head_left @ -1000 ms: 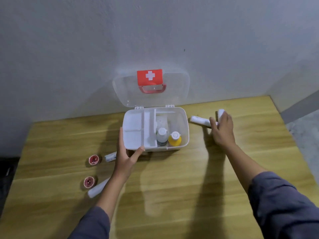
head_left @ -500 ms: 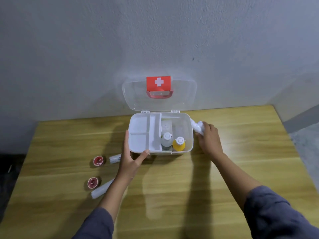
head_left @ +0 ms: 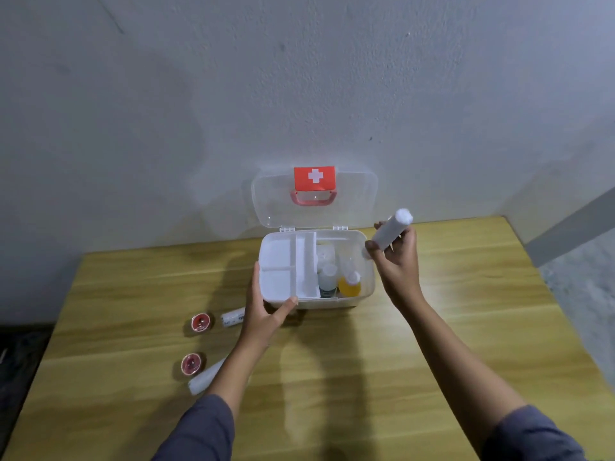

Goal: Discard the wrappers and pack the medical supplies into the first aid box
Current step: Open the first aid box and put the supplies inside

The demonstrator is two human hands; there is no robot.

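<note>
Since earlier, right hand point(head_left: 397, 261) lifted the white bandage roll point(head_left: 392, 230) off the worktop point(head_left: 432, 344), now clamped around it, tilted, above the first aid box point(head_left: 316, 266) right edge. Left hand point(head_left: 263, 309) grips box's near-left corner, thumb on front wall. Two red-capped items and two more rolls lie left of left hand.
</note>
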